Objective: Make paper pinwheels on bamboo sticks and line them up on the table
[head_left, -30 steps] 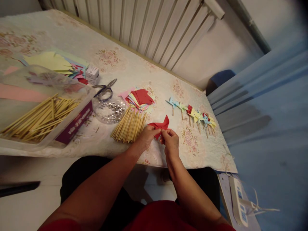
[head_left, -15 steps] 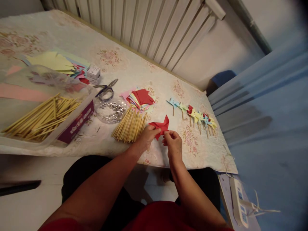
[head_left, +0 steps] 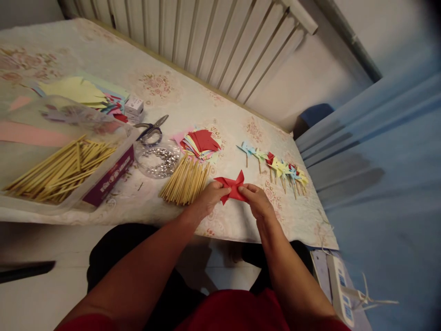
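A red paper pinwheel (head_left: 234, 187) is held between my two hands over the front of the table. My left hand (head_left: 212, 195) pinches its left side, thumb on top. On the right side, my right hand (head_left: 255, 197) grips it between thumb and fingers. Left of my left hand lies a pile of thin wooden sticks (head_left: 184, 181). Behind the sticks is a stack of cut paper pieces (head_left: 201, 143), red on top. A clear round container (head_left: 158, 161) of small silvery metal pieces stands beside them. Finished-looking pinwheels on sticks (head_left: 280, 166) lie in a row to the right.
A clear plastic box (head_left: 119, 151) with many sticks stands on the left. Scissors (head_left: 151, 128), small white boxes (head_left: 133, 106) and coloured paper sheets (head_left: 74, 91) lie behind it. A radiator (head_left: 206, 46) borders the back, a blue curtain (head_left: 372, 174) the right. A power strip (head_left: 341, 289) sits low right.
My right hand has moved from the pinwheel's lower edge to its right side and now grips it there. The pinwheel has shifted slightly toward me. My left hand keeps its pinch.
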